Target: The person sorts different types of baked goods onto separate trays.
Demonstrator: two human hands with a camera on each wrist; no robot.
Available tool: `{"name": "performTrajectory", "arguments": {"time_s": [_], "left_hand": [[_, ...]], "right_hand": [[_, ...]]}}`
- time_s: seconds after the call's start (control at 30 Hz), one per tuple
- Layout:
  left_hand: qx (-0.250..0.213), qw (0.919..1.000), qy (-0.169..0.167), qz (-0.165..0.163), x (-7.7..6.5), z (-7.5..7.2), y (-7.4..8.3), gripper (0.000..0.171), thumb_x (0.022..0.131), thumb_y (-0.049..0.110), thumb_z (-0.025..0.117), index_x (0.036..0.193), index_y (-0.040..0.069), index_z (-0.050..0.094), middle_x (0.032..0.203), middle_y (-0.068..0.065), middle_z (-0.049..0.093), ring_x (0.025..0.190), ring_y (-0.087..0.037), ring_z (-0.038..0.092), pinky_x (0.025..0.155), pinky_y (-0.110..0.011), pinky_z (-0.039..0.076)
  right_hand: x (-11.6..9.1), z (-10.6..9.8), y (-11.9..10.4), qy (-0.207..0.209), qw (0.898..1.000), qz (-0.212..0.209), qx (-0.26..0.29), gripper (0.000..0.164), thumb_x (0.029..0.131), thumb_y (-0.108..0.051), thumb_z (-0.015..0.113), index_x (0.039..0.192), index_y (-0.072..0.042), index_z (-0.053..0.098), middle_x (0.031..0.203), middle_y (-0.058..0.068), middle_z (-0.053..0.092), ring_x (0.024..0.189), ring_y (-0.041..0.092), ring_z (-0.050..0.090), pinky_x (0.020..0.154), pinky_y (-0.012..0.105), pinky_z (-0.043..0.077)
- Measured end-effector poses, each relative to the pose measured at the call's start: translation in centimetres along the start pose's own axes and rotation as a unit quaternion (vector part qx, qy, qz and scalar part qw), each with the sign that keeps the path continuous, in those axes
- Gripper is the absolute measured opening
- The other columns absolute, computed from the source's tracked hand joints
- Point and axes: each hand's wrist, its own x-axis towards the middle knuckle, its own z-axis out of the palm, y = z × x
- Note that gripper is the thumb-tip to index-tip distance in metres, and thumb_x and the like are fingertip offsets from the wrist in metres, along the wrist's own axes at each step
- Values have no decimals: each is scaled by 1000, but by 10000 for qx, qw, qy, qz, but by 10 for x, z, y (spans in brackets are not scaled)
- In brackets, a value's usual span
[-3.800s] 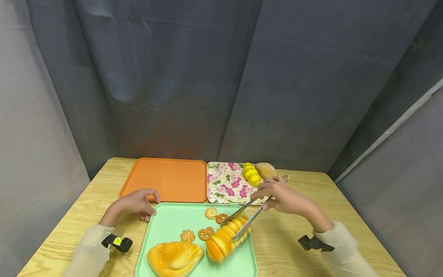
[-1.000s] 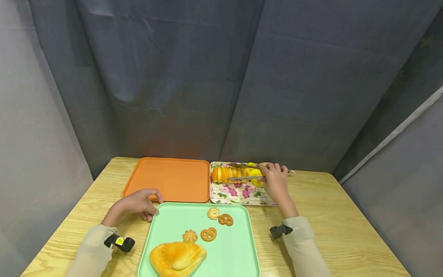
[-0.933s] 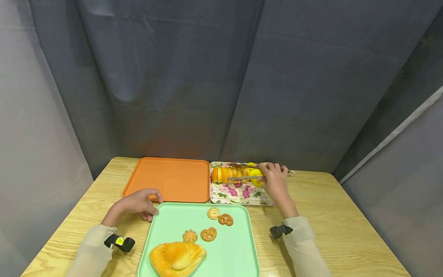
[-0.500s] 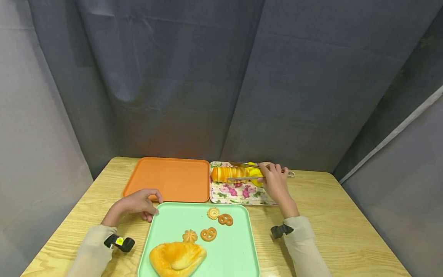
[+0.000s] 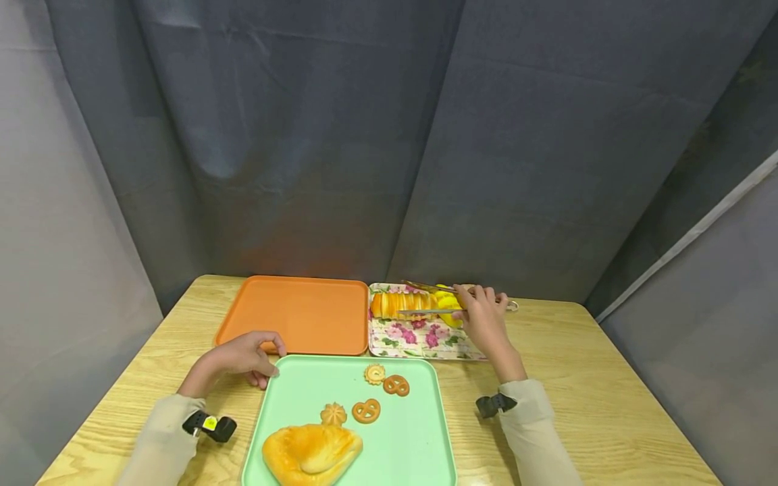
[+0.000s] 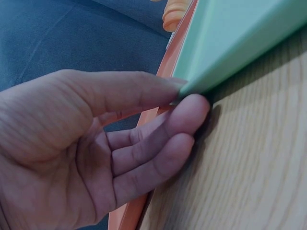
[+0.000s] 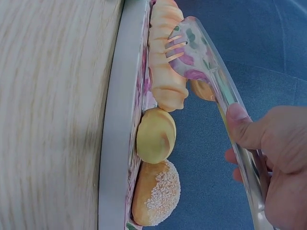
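My right hand [image 5: 483,322] grips metal tongs [image 5: 431,312] over the floral tray [image 5: 419,345] at the back. Their two arms are spread on either side of a long, ridged orange bread roll [image 5: 395,305] lying on that tray. In the right wrist view, one slotted tong end [image 7: 188,52] overlaps the roll [image 7: 165,72]. A yellow bread [image 7: 156,136] and a bun with white flecks [image 7: 163,194] sit beside it. My left hand [image 5: 243,359] pinches the near-left tray's upper corner between thumb and finger; this tray is green [image 5: 413,445].
On the green tray lie a large folded bread [image 5: 313,449], two pretzels [image 5: 367,411] and two cookies [image 5: 333,414]. A bare orange tray [image 5: 298,314] stands behind it, left of the floral one. Grey curtains [image 5: 340,148] enclose the wooden table [image 5: 583,405].
Earlier, the tongs held the ridged roll above the green tray; it has moved back onto the floral tray. Over the last second the tong arms have spread slightly. The left hand stays put.
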Motion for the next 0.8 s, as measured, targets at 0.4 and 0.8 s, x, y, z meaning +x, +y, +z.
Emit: {"name": "performTrajectory", "arguments": {"time_s": [0.4,0.8], "left_hand": [[24,10000,15,-7,0,0,1,27,91,4,71,112,-2,56,63,-9,67,55,-17,62,55,-28,53],[5,10000,61,-48,0,1,0,27,91,4,71,113,-2,57,64,-9,67,55,-17,63,55,-28,54]], "right_hand": [[0,-5,0,8,10000,19,91,60,89,-21,78,144,-9,56,118,21,59,109,40,46,101,66,23],[1,-25,-14,72,9994,-88,330,61,90,-23,77,146,-11,55,118,19,61,105,37,48,97,62,27]]}}
